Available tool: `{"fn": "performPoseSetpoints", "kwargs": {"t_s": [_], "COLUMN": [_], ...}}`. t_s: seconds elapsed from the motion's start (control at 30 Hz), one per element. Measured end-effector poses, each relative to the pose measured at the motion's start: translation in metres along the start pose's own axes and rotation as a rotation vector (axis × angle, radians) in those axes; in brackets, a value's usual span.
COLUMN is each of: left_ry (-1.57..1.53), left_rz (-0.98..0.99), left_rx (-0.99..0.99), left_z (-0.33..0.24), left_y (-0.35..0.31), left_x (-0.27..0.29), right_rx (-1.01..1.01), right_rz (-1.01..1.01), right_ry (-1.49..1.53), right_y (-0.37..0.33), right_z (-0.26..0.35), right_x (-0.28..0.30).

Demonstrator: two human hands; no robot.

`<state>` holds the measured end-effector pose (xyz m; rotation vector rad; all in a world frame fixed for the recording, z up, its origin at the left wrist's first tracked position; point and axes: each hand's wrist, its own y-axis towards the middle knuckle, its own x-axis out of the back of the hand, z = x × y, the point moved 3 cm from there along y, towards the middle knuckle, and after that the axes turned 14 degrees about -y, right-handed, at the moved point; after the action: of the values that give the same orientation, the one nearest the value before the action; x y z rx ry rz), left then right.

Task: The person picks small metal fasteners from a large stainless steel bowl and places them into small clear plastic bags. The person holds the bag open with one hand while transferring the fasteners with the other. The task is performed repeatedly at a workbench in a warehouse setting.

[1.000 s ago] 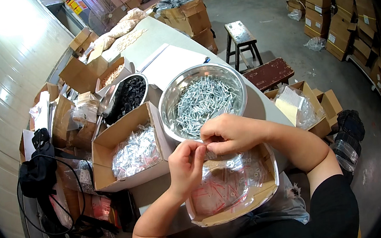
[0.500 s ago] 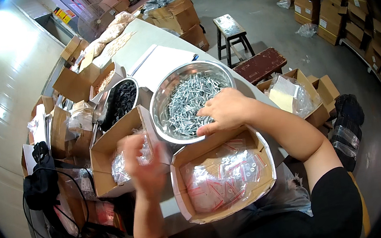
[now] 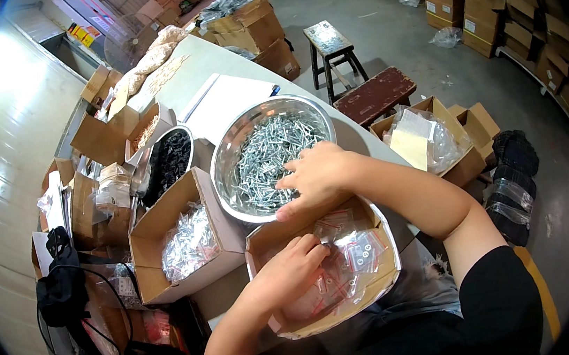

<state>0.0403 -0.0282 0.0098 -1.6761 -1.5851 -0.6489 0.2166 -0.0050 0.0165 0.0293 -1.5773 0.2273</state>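
A steel bowl full of silvery screws stands on the table in front of me. Over its near right rim reaches my right hand, fingers stretched onto the screws and thumb apart by the rim. Nearer to me is a low cardboard tray holding small clear zip bags with red strips; some contain small round pieces. My left hand is inside this tray, its fingertips pinched on one of the bags. Left of the tray, a white-sided carton holds a heap of filled small bags.
Beyond that carton stand a container of black pieces and a box of light-coloured pieces. White paper and a pen lie behind the bowl. To the right are an open carton, a dark red bench and a stool.
My left hand has moved from above the white-sided carton rightward into the tray and closed on a bag. My right hand stays at the screws. The whole view has shifted slightly.
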Motion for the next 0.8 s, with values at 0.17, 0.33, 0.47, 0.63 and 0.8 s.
{"fn": "performPoseSetpoints", "kwargs": {"t_s": [0.17,0.33,0.47,0.63,0.8], "left_ry": [0.042,0.067,0.085,-0.339,-0.589], "left_rz": [-0.002,0.041,-0.007,-0.195,-0.331], "left_rx": [-0.092,-0.135,-0.227,-0.043,-0.057], "left_z": [-0.002,-0.006,-0.010,-0.002,0.002], "left_y": [-0.001,-0.003,-0.003,-0.007,-0.006], "left_x": [-0.004,-0.002,-0.001,0.011,0.022], "right_rx": [0.066,0.156,0.249,0.344,0.339], "right_rz": [0.230,0.108,-0.021,-0.152,-0.151], "right_ry": [-0.017,0.096,0.239,0.559,0.715], "right_y": [0.003,-0.001,-0.004,-0.012,-0.010], "right_z": [0.007,0.002,-0.003,-0.009,-0.015], "right_x": [0.014,0.013,0.015,0.018,0.018]}}
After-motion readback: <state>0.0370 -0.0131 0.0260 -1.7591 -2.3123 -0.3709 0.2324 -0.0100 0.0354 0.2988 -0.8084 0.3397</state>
